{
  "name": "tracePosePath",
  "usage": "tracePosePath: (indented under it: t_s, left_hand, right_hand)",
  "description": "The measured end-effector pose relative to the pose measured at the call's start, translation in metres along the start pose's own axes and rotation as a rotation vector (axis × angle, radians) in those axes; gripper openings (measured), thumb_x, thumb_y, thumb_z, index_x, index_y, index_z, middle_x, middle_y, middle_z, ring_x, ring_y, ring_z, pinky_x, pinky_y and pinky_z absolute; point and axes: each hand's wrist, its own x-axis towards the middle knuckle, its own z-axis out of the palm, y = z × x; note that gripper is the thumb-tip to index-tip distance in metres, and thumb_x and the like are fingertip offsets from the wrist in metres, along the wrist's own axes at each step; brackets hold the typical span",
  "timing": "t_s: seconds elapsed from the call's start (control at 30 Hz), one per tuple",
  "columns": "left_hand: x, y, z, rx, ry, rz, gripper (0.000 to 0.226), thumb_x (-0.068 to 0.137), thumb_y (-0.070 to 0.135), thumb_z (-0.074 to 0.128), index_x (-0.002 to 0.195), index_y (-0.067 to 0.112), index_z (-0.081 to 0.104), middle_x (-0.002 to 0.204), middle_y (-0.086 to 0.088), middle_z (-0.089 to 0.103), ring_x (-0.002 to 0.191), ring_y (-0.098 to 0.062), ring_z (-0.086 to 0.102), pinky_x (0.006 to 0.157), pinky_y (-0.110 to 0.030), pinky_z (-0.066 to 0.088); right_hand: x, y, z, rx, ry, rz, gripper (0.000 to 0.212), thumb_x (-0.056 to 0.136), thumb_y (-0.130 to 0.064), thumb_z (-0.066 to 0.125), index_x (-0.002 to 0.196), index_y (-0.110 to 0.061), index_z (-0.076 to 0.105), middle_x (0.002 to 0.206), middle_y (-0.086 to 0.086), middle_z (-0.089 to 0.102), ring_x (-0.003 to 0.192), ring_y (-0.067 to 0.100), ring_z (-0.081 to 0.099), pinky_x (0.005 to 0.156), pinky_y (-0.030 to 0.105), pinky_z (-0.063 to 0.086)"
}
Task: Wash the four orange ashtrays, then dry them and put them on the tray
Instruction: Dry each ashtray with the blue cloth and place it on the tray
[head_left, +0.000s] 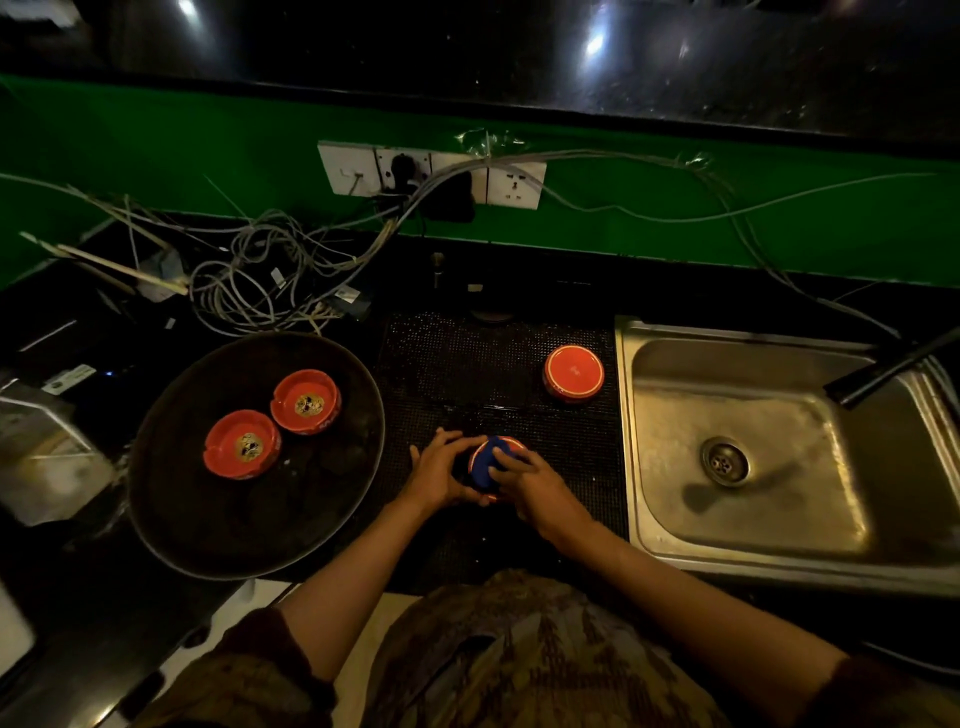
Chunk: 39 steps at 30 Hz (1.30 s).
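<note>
Item: orange ashtray (511, 448), held over the black mat (467, 364) on the table, left hand (441, 475) cupping its left side, right hand (535, 486) pressing a blue cloth (485, 462) into it, apparently drying. Destination: round tray (171, 519), lying to the left of both hands, left hand nearer; two ashtrays already there. Fourth ashtray (573, 373) rests upside down by the sink (779, 540).
</note>
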Motion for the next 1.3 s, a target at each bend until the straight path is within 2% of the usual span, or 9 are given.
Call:
tracePosePath:
  t_s: [0.07,0.13,0.27,0.43,0.63,0.8,0.93,1.1,1.3]
  left_hand:
    - [0.001,-0.001,0.001,0.018,-0.005,0.008,0.092,0.058,0.033,0.089,0.138,0.039,0.046,0.149,-0.006,0.035,0.147,-0.031,0.013,0.111,-0.069,0.001]
    - [0.001,0.002,-0.001,0.06,-0.018,0.006,0.095,0.058,0.035,0.089,0.141,0.038,0.044,0.15,-0.005,0.034,0.147,-0.03,0.013,0.112,-0.066,0.004]
    - [0.0,0.022,-0.002,0.283,-0.061,0.071,0.106,0.057,0.041,0.088,0.146,0.022,0.035,0.146,-0.005,0.038,0.141,-0.028,0.026,0.114,-0.048,0.023]
    - [0.006,0.056,0.021,0.51,-0.095,0.128,0.132,0.053,0.048,0.088,0.152,0.01,0.01,0.151,-0.014,0.023,0.139,-0.033,0.025,0.113,-0.046,0.028]
    - [0.018,0.083,0.029,0.711,-0.058,0.129,0.107,0.053,0.04,0.09,0.138,0.011,0.032,0.136,-0.015,0.039,0.122,-0.033,0.04,0.099,-0.046,0.039]
    - [0.023,0.082,0.02,0.34,0.037,0.195,0.11,0.047,0.044,0.088,0.135,0.007,0.034,0.13,-0.01,0.04,0.121,-0.028,0.043,0.106,-0.036,0.037]
    - [0.006,0.065,0.015,0.002,0.097,0.199,0.1,0.05,0.035,0.086,0.131,0.012,0.031,0.127,-0.004,0.036,0.118,-0.021,0.046,0.097,-0.024,0.041]
    - [-0.014,0.028,0.013,0.06,0.023,0.142,0.118,0.052,0.042,0.087,0.143,0.011,0.019,0.141,-0.008,0.031,0.132,-0.025,0.035,0.11,-0.038,0.036]
    - [-0.015,0.026,0.018,0.126,-0.01,0.131,0.125,0.058,0.05,0.084,0.152,0.014,0.01,0.147,-0.006,0.021,0.136,-0.028,0.031,0.113,-0.041,0.033]
  right_hand:
    - [-0.008,0.011,-0.012,-0.05,-0.131,-0.121,0.054,0.081,-0.016,0.059,0.134,-0.015,0.054,0.147,0.011,0.045,0.135,0.033,0.039,0.103,0.033,0.034]
    - [-0.014,0.024,-0.022,-0.063,-0.238,-0.09,0.059,0.07,-0.006,0.065,0.128,-0.007,0.06,0.147,0.013,0.044,0.134,0.036,0.039,0.111,0.034,0.026]
    - [-0.027,0.051,-0.031,-0.042,-0.128,0.034,0.061,0.068,0.002,0.063,0.128,-0.007,0.06,0.146,0.013,0.045,0.131,0.036,0.043,0.111,0.039,0.032]
    - [-0.033,0.072,-0.028,-0.046,-0.033,0.202,0.06,0.07,-0.001,0.06,0.129,-0.007,0.059,0.145,0.014,0.045,0.13,0.04,0.045,0.111,0.042,0.033]
    - [-0.039,0.082,-0.009,-0.044,0.066,0.27,0.06,0.073,0.006,0.065,0.13,-0.012,0.059,0.147,0.006,0.045,0.131,0.039,0.044,0.108,0.044,0.039]
    - [-0.04,0.08,-0.013,-0.053,0.054,0.265,0.059,0.08,-0.001,0.063,0.136,-0.016,0.053,0.152,0.003,0.037,0.137,0.032,0.038,0.112,0.041,0.033]
    - [-0.05,0.084,-0.006,-0.043,0.144,0.189,0.06,0.077,-0.002,0.072,0.134,-0.013,0.056,0.149,0.01,0.043,0.13,0.032,0.048,0.104,0.037,0.039]
    - [-0.046,0.08,-0.012,-0.078,0.111,0.182,0.068,0.076,0.001,0.068,0.139,-0.016,0.05,0.148,0.009,0.043,0.126,0.033,0.048,0.102,0.042,0.044]
    - [-0.032,0.073,-0.022,0.023,0.127,0.313,0.061,0.072,0.01,0.059,0.128,-0.015,0.061,0.14,0.008,0.053,0.12,0.028,0.053,0.097,0.016,0.031]
